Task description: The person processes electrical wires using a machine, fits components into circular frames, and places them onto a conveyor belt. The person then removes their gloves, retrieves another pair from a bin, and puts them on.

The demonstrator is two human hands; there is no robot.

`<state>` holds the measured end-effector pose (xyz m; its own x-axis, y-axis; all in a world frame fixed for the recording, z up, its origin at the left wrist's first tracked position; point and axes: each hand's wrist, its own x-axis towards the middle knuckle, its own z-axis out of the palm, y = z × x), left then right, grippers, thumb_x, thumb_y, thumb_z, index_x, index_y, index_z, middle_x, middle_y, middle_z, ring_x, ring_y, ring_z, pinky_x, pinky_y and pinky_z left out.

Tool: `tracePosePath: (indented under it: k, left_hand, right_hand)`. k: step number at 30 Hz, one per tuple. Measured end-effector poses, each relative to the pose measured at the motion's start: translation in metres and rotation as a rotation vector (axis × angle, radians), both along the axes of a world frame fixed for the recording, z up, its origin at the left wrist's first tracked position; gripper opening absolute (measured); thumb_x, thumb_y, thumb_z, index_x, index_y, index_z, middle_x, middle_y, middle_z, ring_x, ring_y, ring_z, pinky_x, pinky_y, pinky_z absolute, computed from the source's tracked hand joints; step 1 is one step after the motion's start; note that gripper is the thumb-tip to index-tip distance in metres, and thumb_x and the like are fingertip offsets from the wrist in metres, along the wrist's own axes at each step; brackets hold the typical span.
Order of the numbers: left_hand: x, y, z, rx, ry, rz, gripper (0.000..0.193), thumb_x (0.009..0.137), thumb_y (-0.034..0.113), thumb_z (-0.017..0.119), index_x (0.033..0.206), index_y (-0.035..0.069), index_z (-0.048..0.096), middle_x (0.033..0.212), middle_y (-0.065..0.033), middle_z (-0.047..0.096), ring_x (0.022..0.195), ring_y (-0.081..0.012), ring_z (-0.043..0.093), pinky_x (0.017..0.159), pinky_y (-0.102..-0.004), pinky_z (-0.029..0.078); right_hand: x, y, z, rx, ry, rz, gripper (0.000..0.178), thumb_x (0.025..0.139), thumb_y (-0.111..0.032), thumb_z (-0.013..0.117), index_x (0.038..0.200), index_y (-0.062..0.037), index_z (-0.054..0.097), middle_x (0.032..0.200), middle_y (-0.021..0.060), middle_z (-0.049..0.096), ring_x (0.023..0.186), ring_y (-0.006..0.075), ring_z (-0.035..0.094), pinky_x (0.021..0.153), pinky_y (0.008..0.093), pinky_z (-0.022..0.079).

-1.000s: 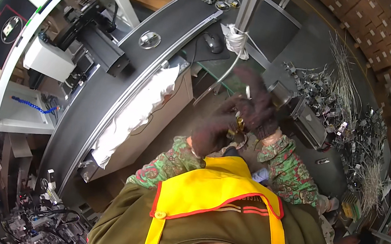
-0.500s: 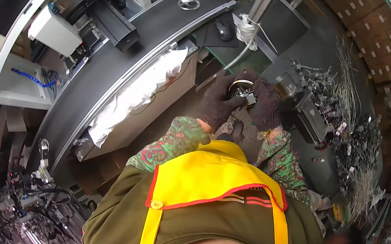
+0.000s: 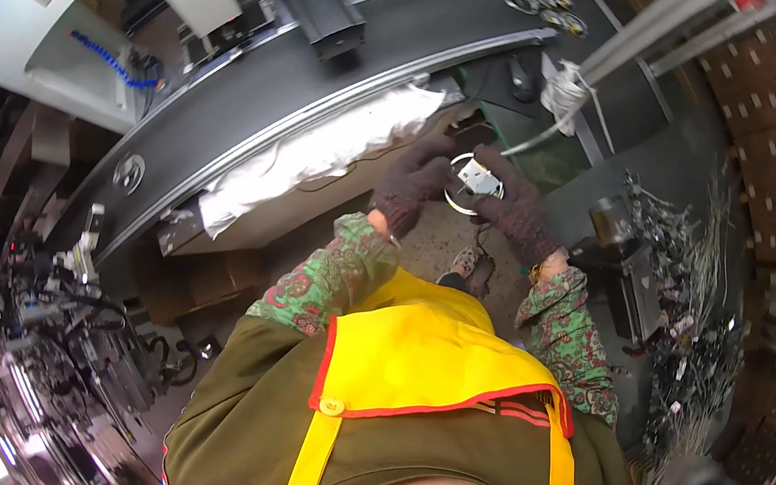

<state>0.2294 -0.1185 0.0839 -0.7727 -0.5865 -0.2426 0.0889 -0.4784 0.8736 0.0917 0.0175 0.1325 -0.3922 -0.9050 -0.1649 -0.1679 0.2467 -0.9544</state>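
Both my hands wear dark knitted gloves and meet in front of me, above the floor. Between them is a coiled cable (image 3: 451,200), a pale ring with a whitish block-shaped connector (image 3: 480,178) at its upper right side. My left hand (image 3: 415,184) has its fingers closed on the ring's left edge. On the other side, my right hand (image 3: 516,210) grips the coil beside the connector. Some of the fingertips are hidden behind the coil and the gloves.
A curved black conveyor belt (image 3: 420,27) carries one coil (image 3: 129,173) at left and several more (image 3: 545,0) at the far end. White cloth (image 3: 321,152) covers the ledge below it. Metal parts and wires (image 3: 677,256) lie heaped on the right-hand table, beside a dark box (image 3: 626,293).
My view has turned, so the surroundings appear shifted. The coil between my hands is turned, its connector now higher and its ring showing below. Both hands keep hold of it.
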Motion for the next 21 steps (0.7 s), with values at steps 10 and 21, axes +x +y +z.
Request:
tracePosePath:
  k: [10, 21]
  left_hand:
    - [0.213, -0.164, -0.158, -0.953, -0.580, 0.778, 0.013, 0.088, 0.009, 0.053, 0.095, 0.002, 0.062, 0.088, -0.0094, 0.063, 0.080, -0.0219, 0.061, 0.074, -0.0318, 0.049]
    - [-0.051, -0.110, -0.106, -1.949, -0.746, 0.941, 0.028, 0.086, 0.025, 0.061, 0.108, 0.011, 0.071, 0.109, -0.0096, 0.068, 0.105, -0.0278, 0.065, 0.081, -0.0467, 0.053]
  right_hand:
    - [0.042, -0.033, -0.002, 0.010, 0.237, 0.073, 0.071, 0.084, -0.009, 0.064, 0.149, -0.0074, 0.034, 0.142, 0.0139, 0.050, 0.130, 0.0248, 0.048, 0.104, 0.0333, 0.040]
    - [-0.016, 0.023, -0.008, 0.166, 0.277, -0.070, 0.049, 0.091, -0.021, 0.060, 0.138, -0.0129, 0.051, 0.117, 0.0140, 0.064, 0.102, 0.0222, 0.063, 0.089, 0.0359, 0.049]
